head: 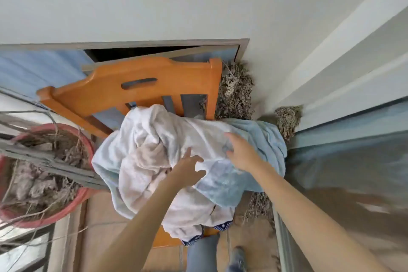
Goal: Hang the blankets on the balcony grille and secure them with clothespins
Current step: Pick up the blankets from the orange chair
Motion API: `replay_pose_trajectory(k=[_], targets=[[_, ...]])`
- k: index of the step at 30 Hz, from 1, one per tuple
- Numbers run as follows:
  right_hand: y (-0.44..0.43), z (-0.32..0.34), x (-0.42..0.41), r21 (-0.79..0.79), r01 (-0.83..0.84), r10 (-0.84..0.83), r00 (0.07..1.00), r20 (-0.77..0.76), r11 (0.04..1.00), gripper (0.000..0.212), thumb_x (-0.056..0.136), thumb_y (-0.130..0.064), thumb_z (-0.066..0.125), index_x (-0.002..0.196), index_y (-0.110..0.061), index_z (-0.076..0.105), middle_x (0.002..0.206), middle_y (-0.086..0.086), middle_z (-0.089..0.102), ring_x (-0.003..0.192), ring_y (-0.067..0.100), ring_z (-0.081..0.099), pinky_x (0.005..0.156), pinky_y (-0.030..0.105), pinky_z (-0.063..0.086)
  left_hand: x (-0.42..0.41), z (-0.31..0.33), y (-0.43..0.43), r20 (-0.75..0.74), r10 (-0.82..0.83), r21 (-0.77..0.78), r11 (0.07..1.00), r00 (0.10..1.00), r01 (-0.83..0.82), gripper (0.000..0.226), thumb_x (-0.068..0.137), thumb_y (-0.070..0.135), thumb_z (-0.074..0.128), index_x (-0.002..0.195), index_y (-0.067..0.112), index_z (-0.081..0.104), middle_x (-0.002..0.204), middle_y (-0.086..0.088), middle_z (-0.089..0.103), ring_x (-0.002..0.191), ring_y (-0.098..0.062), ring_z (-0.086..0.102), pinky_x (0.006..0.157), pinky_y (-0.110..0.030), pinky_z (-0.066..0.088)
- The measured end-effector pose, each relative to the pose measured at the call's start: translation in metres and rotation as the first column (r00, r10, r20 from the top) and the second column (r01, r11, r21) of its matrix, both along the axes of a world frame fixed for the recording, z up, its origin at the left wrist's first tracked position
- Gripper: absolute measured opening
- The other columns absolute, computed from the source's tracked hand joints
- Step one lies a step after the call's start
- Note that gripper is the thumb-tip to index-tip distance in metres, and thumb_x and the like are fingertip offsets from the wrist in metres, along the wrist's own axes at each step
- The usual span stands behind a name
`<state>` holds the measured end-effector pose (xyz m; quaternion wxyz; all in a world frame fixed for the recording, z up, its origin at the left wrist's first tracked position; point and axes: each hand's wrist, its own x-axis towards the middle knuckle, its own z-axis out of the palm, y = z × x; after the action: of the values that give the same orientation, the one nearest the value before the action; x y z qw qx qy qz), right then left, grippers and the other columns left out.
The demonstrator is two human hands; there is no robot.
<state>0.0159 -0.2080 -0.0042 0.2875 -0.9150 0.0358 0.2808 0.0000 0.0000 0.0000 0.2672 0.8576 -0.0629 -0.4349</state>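
Note:
A heap of blankets lies on the seat of an orange wooden chair [136, 81]: a crumpled white blanket [154, 139] on the left and a pale blue blanket [260, 139] on the right. My left hand [187, 166] hovers over the middle of the heap, fingers spread, holding nothing. My right hand [240, 152] rests flat on the fabric where white meets blue, fingers apart, not gripping. The balcony grille [44, 159] shows as grey metal bars at the left. No clothespins are visible.
A red pot [72, 201] of dry twigs stands left of the chair, behind the grey bars. Bundles of dried plants [234, 90] hang behind the chair and at the corner. A glass door frame [284, 238] runs along the right. My legs show below.

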Motion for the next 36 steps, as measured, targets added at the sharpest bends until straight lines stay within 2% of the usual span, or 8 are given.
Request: replay_pose_trajectory(k=[8,11,14,19,23,27,32,36], targets=[[0.025,-0.033,0.070,-0.077,0.015,-0.019,0.998,-0.054,0.997,0.065,0.092,-0.025,0.061,0.148,-0.013,0.030,0.131,0.011,0.060,0.108,0.026,0.063,0.083,0.035,0.052,0.001,-0.027,0.015,0.002,0.194,-0.048,0.980,0.981,-0.194,0.046,0.094,0.043,0.058,0.136,0.026,0.050,0.152,0.011,0.034,0.111,-0.013,0.062,0.088,-0.029,0.050],[0.036,-0.030,0.048,-0.070,-0.045,0.037,0.993,-0.109,0.997,0.025,0.091,-0.033,0.059,0.108,-0.015,0.063,0.092,0.004,0.068,0.080,0.023,0.063,0.066,0.033,0.051,0.004,-0.019,0.015,-0.088,0.314,-0.069,0.945,0.945,-0.321,0.056,0.091,0.058,0.053,0.137,0.026,0.049,0.140,0.009,0.051,0.115,-0.012,0.060,0.097,-0.031,0.048],[0.048,-0.015,0.010,0.007,-0.076,0.076,0.995,-0.062,0.997,0.020,0.085,-0.021,0.056,0.068,-0.013,0.052,0.063,0.002,0.053,0.065,0.028,0.057,0.052,0.033,0.037,0.012,-0.003,0.006,-0.272,0.540,-0.129,0.800,0.797,-0.586,0.064,0.086,0.072,0.046,0.125,0.021,0.054,0.123,0.005,0.061,0.109,-0.014,0.063,0.096,-0.040,0.053],[0.040,0.030,-0.034,0.187,-0.056,0.050,0.998,0.035,0.981,0.015,0.072,-0.013,0.059,0.079,-0.008,0.071,0.070,0.007,0.054,0.063,0.023,0.052,0.058,0.040,0.045,0.012,0.022,-0.007,-0.460,0.723,-0.154,0.506,0.515,-0.848,0.049,0.086,0.047,0.068,0.097,0.000,0.062,0.098,-0.014,0.070,0.098,-0.024,0.070,0.072,-0.034,0.062],[0.026,0.075,-0.061,0.316,-0.046,0.029,0.998,0.058,0.948,0.032,0.076,-0.009,0.064,0.103,-0.021,0.076,0.074,-0.007,0.056,0.060,0.006,0.047,0.060,0.026,0.042,-0.007,0.058,-0.010,-0.329,0.701,-0.282,0.567,0.633,-0.774,0.022,0.090,0.017,0.064,0.084,-0.004,0.064,0.078,-0.015,0.062,0.082,-0.034,0.069,0.073,-0.038,0.059],[0.013,0.124,-0.079,0.428,0.018,-0.005,1.000,-0.031,0.904,0.033,0.085,-0.009,0.066,0.113,-0.027,0.070,0.090,-0.017,0.064,0.067,-0.008,0.056,0.064,0.011,0.043,-0.024,0.107,-0.010,-0.220,0.697,-0.356,0.594,0.683,-0.721,0.049,0.074,0.045,0.070,0.078,-0.001,0.055,0.070,-0.011,0.052,0.062,-0.023,0.053,0.059,-0.037,0.043],[-0.009,0.157,-0.100,0.428,0.050,-0.091,0.993,0.074,0.902,0.025,0.092,-0.017,0.061,0.108,-0.037,0.060,0.109,-0.015,0.064,0.084,-0.008,0.060,0.086,0.030,0.053,-0.044,0.180,-0.009,-0.084,0.669,-0.528,0.598,0.738,-0.603,0.049,0.085,0.053,0.069,0.066,0.012,0.051,0.068,-0.003,0.045,0.064,-0.017,0.043,0.062,-0.035,0.034],[-0.023,0.161,-0.124,0.406,0.043,-0.121,0.978,0.169,0.913,0.103,0.068,-0.046,0.081,0.149,-0.025,0.021,0.148,-0.008,0.031,0.107,0.008,0.056,0.077,0.020,0.052,-0.077,0.233,-0.005,0.003,0.688,-0.635,0.562,0.725,-0.531,0.056,0.077,0.065,0.071,0.077,0.011,0.057,0.088,-0.007,0.051,0.083,-0.025,0.050,0.081,-0.051,0.050]])
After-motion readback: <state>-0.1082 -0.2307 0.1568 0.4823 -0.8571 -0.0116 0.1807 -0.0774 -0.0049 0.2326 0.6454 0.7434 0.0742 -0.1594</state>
